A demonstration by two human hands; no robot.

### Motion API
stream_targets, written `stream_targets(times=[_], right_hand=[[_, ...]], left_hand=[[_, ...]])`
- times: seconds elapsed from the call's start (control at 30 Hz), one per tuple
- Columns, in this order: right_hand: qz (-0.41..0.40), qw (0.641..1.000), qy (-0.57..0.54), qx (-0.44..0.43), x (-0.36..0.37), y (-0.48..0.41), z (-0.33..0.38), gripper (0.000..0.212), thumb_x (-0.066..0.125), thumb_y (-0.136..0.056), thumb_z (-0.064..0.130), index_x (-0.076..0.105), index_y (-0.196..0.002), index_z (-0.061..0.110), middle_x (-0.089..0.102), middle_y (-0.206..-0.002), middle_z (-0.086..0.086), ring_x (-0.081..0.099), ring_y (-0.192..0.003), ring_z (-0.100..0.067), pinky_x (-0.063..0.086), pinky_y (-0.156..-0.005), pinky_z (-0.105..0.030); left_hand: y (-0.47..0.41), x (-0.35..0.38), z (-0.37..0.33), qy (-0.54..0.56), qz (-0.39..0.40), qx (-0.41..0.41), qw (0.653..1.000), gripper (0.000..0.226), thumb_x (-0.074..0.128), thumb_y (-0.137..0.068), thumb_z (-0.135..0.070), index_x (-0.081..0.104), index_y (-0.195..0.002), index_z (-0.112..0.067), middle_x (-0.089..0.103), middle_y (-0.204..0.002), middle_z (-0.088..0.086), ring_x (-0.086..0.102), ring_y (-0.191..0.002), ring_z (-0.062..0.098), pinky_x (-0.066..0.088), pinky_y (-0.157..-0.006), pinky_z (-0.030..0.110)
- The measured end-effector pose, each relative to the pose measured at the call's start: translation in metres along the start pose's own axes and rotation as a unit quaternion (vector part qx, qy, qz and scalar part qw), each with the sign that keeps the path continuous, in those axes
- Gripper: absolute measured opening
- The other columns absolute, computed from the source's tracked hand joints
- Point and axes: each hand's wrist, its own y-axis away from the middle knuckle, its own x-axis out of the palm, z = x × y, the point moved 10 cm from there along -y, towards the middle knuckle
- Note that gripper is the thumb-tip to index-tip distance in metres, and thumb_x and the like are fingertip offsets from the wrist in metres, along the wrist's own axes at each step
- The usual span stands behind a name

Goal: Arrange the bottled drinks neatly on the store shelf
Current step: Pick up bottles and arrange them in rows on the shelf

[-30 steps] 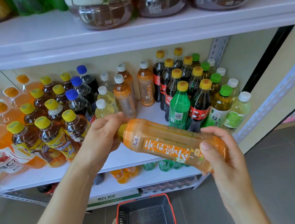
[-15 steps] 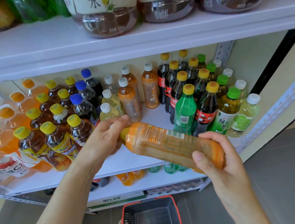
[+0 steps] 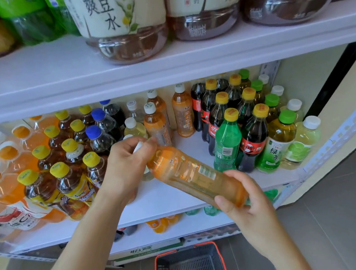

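Note:
An orange drink bottle (image 3: 194,176) lies almost level in front of the middle shelf (image 3: 165,197), its cap end to the left and slightly raised. My left hand (image 3: 125,164) grips the cap end, fingers curled over the white cap. My right hand (image 3: 251,207) holds the bottom end, thumb underneath. Behind it three upright orange bottles (image 3: 183,113) with white caps stand in a row. Dark cola bottles (image 3: 253,136) with yellow caps and a green soda bottle (image 3: 227,140) stand to the right.
Shrink-wrapped packs of yellow-capped tea bottles (image 3: 61,175) and orange drinks (image 3: 1,181) fill the shelf's left. Large jugs (image 3: 119,17) sit on the upper shelf (image 3: 203,62). A red-rimmed black basket (image 3: 193,267) is on the floor below. A metal upright (image 3: 338,139) bounds the right.
The bottle has rolled so its barcode side faces up, and its cap end has risen toward the shelf. My left hand shifted up over the cap.

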Motion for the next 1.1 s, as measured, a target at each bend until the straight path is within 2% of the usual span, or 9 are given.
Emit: stream_targets(times=[0.1,0.23,0.33,0.47,0.57,0.67,0.93,1.03,1.1], right_hand=[[-0.041,0.98,0.19,-0.029,0.0,-0.01,-0.003,0.045,0.069,-0.089,0.025,0.054,-0.132,0.024,0.053,-0.128,0.01,0.049,-0.122,-0.014,0.038,-0.099,-0.026],[-0.127,0.956,0.259,-0.06,-0.018,-0.025,0.016,0.044,0.068,-0.086,0.008,0.057,-0.128,0.01,0.059,-0.12,-0.007,0.055,-0.11,-0.028,0.045,-0.091,-0.038],[-0.173,0.937,0.279,-0.123,-0.034,-0.038,0.047,0.045,0.067,-0.083,0.003,0.056,-0.127,0.007,0.057,-0.117,-0.01,0.055,-0.103,-0.031,0.048,-0.086,-0.042],[-0.169,0.93,0.297,-0.134,-0.04,-0.066,0.069,0.06,0.068,-0.081,0.002,0.048,-0.137,0.01,0.05,-0.126,-0.015,0.051,-0.112,-0.035,0.047,-0.093,-0.049],[-0.128,0.928,0.339,-0.081,-0.033,-0.088,0.058,0.079,0.07,-0.083,0.01,0.03,-0.15,0.021,0.044,-0.134,-0.017,0.047,-0.116,-0.036,0.043,-0.097,-0.049],[-0.106,0.924,0.362,-0.068,-0.024,-0.099,0.052,0.086,0.068,-0.085,0.014,0.017,-0.154,0.025,0.047,-0.129,-0.017,0.051,-0.108,-0.036,0.045,-0.09,-0.049],[-0.116,0.93,0.337,-0.092,-0.024,-0.098,0.051,0.087,0.066,-0.086,0.011,0.016,-0.154,0.027,0.051,-0.121,-0.014,0.052,-0.102,-0.034,0.046,-0.085,-0.048],[-0.12,0.932,0.327,-0.1,-0.026,-0.097,0.05,0.086,0.066,-0.086,0.01,0.017,-0.154,0.029,0.051,-0.121,-0.012,0.053,-0.099,-0.033,0.046,-0.08,-0.045],[-0.124,0.935,0.314,-0.109,-0.026,-0.095,0.05,0.086,0.067,-0.086,0.01,0.018,-0.155,0.029,0.052,-0.121,-0.011,0.054,-0.099,-0.031,0.046,-0.078,-0.043]], left_hand=[[-0.011,0.013,-0.02,-0.16,0.017,0.097,0.982,0.015,0.072,-0.086,-0.029,0.068,-0.073,-0.022,0.065,-0.063,-0.012,0.058,-0.058,0.004,0.047,-0.051,0.021],[-0.036,0.04,-0.017,-0.288,0.035,0.123,0.949,0.015,0.074,-0.08,-0.038,0.065,-0.072,-0.028,0.064,-0.063,-0.012,0.06,-0.068,-0.003,0.04,-0.051,0.012],[-0.068,0.044,-0.009,-0.283,0.017,0.095,0.954,0.02,0.073,-0.079,-0.043,0.063,-0.074,-0.026,0.065,-0.066,-0.01,0.063,-0.067,0.005,0.048,-0.058,0.025],[-0.102,0.069,-0.006,-0.276,0.05,0.096,0.955,0.013,0.074,-0.082,-0.041,0.065,-0.082,-0.031,0.07,-0.083,-0.007,0.067,-0.082,0.015,0.057,-0.074,0.039],[-0.124,0.094,-0.005,-0.293,0.053,0.098,0.95,0.022,0.072,-0.084,-0.043,0.068,-0.094,-0.024,0.072,-0.091,0.0,0.067,-0.086,0.02,0.056,-0.075,0.036],[-0.144,0.113,0.001,-0.322,0.056,0.091,0.941,0.033,0.069,-0.087,-0.041,0.066,-0.111,-0.019,0.071,-0.106,0.007,0.066,-0.096,0.026,0.054,-0.079,0.035],[-0.155,0.137,0.018,-0.334,0.137,0.063,0.931,0.042,0.061,-0.094,-0.022,0.05,-0.135,-0.017,0.056,-0.132,0.016,0.056,-0.118,0.033,0.048,-0.088,0.035],[-0.14,0.122,0.004,-0.358,0.12,0.119,0.918,0.045,0.06,-0.092,-0.016,0.051,-0.136,-0.016,0.064,-0.123,0.018,0.06,-0.111,0.035,0.045,-0.08,0.032],[-0.122,0.099,-0.023,-0.428,0.038,0.237,0.871,0.033,0.057,-0.083,-0.002,0.064,-0.115,-0.006,0.068,-0.098,0.024,0.064,-0.089,0.043,0.041,-0.069,0.034]])
